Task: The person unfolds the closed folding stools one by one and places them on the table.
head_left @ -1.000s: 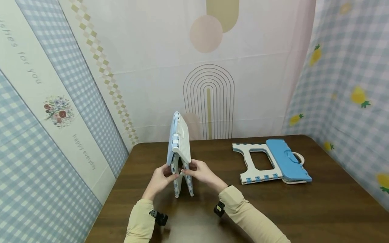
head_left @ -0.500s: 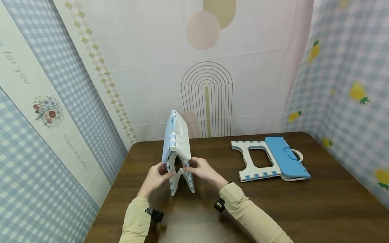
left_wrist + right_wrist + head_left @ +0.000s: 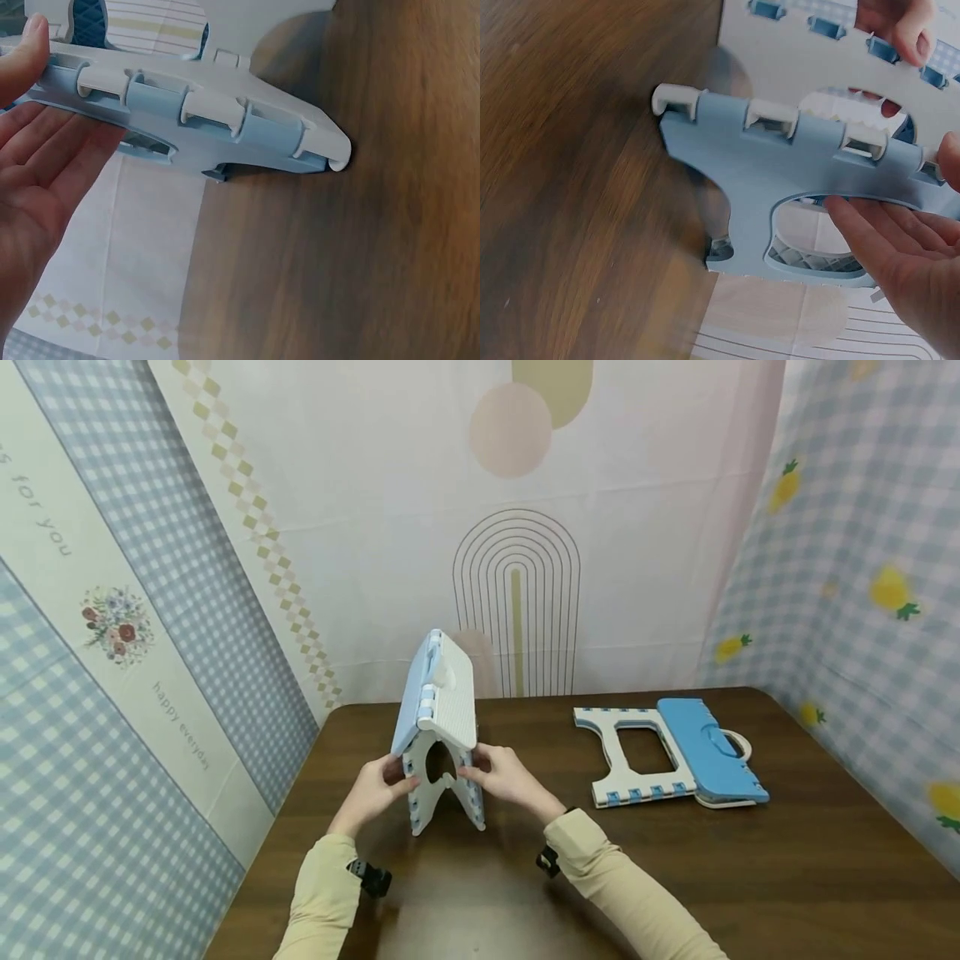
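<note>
A blue-and-white folding step stool stands partly unfolded on the table, its two top panels peaked like a roof and its legs spread below. My left hand pinches the hinged edge of its left leg, thumb in front and fingers behind. Opposite, my right hand grips the right leg's edge. In the left wrist view that hand's fingers lie under the hinged leg edge. The right wrist view shows fingers against the blue leg panel, by its oval opening.
A second folding stool, blue and white with a pale loop handle, lies flat at the right on the dark wooden table. Patterned cloth hangs behind the table and along both sides.
The stool has unfolded wider: its top panels and legs have spread apart. My left hand has moved left with the left leg, while the right hand stays near its place.
</note>
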A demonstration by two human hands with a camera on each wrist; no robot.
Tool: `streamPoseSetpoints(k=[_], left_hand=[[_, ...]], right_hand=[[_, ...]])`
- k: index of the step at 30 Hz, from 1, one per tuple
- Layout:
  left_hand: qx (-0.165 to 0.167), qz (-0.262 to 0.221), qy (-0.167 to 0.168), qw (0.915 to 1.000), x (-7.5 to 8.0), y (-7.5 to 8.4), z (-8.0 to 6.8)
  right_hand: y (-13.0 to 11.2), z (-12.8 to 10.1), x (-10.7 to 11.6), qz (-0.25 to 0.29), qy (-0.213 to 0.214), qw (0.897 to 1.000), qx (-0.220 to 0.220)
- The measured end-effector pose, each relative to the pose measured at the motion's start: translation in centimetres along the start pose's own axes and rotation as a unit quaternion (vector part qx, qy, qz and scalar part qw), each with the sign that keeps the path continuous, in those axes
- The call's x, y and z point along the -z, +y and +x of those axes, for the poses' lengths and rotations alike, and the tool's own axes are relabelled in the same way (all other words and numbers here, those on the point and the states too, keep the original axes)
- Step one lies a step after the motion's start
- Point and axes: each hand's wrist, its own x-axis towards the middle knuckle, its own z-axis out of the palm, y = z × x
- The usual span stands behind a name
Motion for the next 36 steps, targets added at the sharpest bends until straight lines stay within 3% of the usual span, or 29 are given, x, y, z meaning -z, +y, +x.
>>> streamPoseSetpoints(k=[13, 16, 19, 22, 24, 25, 27, 30, 33, 36], left_hand=[[-0.013, -0.016, 0.016, 0.9997, 0.8, -0.9, -0.1], [-0.006, -0.015, -0.018, 0.9997, 1.4, -0.7, -0.3], [-0.014, 0.049, -0.073, 0.9960, 2.7, -0.1, -0.7], [-0.023, 0.127, -0.071, 0.9891, 4.2, 0.9, -0.9], [-0.013, 0.163, -0.021, 0.9862, 5.0, 2.1, -0.7], [-0.009, 0.172, 0.019, 0.9849, 5.1, 2.6, -0.4], [0.017, 0.153, 0.062, 0.9862, 5.3, 4.2, 0.4], [0.041, 0.117, 0.085, 0.9886, 5.3, 7.1, 2.0], [0.046, 0.063, 0.061, 0.9951, 4.7, 9.6, 3.8], [0.034, 0.035, 0.045, 0.9978, 3.5, 11.0, 5.2]], right_hand=[[0.8, 0.1, 0.3, -0.016, 0.001, 1.000, 0.021], [1.1, 0.1, 0.8, -0.021, -0.021, 0.999, 0.027], [1.4, -0.1, 2.2, -0.044, -0.053, 0.997, 0.026], [1.7, -0.3, 4.3, -0.067, -0.042, 0.997, 0.007], [1.3, -0.1, 5.5, -0.075, 0.003, 0.997, -0.018], [1.0, 0.1, 5.9, -0.068, 0.030, 0.997, -0.033], [-0.3, 1.1, 6.3, -0.059, 0.072, 0.995, -0.045], [-3.2, 3.3, 5.9, -0.058, 0.109, 0.992, -0.029], [-6.4, 5.3, 4.5, -0.078, 0.112, 0.991, 0.011], [-8.5, 7.0, 2.9, -0.099, 0.102, 0.989, 0.041]])
